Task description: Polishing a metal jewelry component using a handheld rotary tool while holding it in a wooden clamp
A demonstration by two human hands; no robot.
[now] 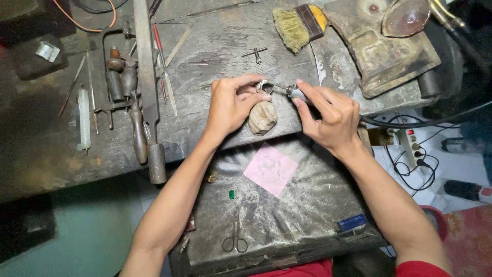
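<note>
Left hand (231, 105) fingers pinch ring (264, 86); right hand (330, 115) grips rotary handpiece (295, 92) touching it

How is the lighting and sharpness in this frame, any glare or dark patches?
Head view: bright, sharp light on both hands, left hand and right hand; mild sheen on the tray; the left bench edge falls into deep shadow; slight wide-angle bending at the corners.
</note>
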